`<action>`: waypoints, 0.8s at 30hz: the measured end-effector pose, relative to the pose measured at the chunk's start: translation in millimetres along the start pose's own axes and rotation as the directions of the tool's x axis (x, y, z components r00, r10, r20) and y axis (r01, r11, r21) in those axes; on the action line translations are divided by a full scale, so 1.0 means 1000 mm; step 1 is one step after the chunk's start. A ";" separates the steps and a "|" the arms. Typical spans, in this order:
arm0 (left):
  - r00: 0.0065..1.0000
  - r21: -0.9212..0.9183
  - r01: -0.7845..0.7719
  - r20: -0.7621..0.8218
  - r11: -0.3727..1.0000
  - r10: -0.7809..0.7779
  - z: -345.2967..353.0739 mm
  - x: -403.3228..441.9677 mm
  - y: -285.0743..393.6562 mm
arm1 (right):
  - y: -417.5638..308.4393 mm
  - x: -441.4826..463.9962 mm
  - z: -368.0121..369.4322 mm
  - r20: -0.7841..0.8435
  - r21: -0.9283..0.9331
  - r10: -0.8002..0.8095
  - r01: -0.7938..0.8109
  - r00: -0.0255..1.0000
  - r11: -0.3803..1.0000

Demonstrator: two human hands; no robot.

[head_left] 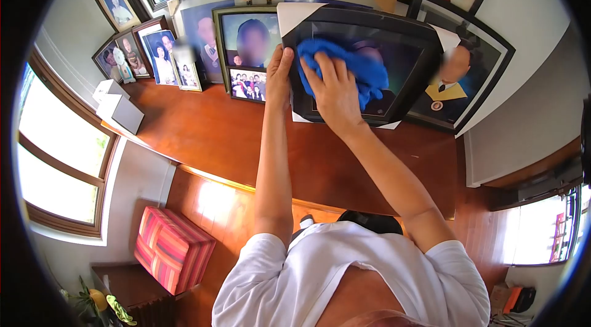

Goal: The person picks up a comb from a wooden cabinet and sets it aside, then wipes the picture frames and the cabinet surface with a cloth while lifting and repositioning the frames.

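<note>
A black picture frame [403,96] with white corner protectors stands tilted on the wooden cabinet top. My left hand [280,77] grips its left edge, thumb toward the front. Against the glass, my right hand [335,90] presses a bunched blue cloth [369,74], fingers bent over it. The cloth covers part of the photo behind the glass. Just left of my left hand is a double photo frame [223,50] with a portrait above a group picture. To the right, partly behind the held frame, leans another large black-framed portrait [486,68].
Several framed photos stand along the back of the reddish wooden top [203,121]; others hang on the wall. White boxes [120,111] sit at its left end. A striped red cushioned stool [172,247] is on the floor below, near a window [68,148].
</note>
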State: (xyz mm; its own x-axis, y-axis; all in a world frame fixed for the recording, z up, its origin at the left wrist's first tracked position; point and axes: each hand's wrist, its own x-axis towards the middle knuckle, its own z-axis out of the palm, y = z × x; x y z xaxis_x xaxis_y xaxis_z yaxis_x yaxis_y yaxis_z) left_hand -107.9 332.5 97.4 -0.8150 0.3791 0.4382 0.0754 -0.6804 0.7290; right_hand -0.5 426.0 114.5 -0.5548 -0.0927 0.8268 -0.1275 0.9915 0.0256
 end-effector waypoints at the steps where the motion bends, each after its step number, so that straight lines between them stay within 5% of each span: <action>1: 1.000 0.057 -0.016 0.004 0.998 0.015 -0.008 0.006 -0.007 | -0.001 -0.016 0.009 0.036 -0.008 -0.001 0.001 0.999 1.000; 4: 0.998 0.150 -0.051 -0.015 0.987 0.053 -0.005 0.008 -0.006 | 0.002 -0.056 0.020 0.222 0.114 0.001 -0.027 0.975 0.993; 11: 0.999 0.019 -0.023 0.048 1.000 0.022 -0.001 0.006 -0.002 | 0.008 0.028 -0.020 -0.208 0.040 0.025 -0.017 0.978 0.999; 20: 0.994 0.098 -0.105 -0.030 0.990 0.109 -0.002 0.016 -0.013 | 0.015 -0.106 0.040 0.214 0.063 0.048 -0.063 0.976 0.996; 22: 0.992 0.119 -0.108 -0.048 0.987 0.115 0.001 0.014 -0.011 | 0.022 -0.115 0.030 0.253 0.117 0.067 -0.099 0.965 0.988; 24: 0.991 0.105 -0.087 -0.094 0.991 0.097 0.003 0.016 -0.011 | 0.035 -0.099 0.010 0.062 0.102 0.120 -0.126 0.991 0.987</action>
State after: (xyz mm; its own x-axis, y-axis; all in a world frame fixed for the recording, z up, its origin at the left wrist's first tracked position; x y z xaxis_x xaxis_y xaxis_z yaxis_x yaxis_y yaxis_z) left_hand -120.1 347.8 98.2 -0.8541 0.2513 0.4554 0.2057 -0.6411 0.7394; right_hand 41.5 468.7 28.3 -0.6157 0.0218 0.7877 -0.1396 0.9808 -0.1362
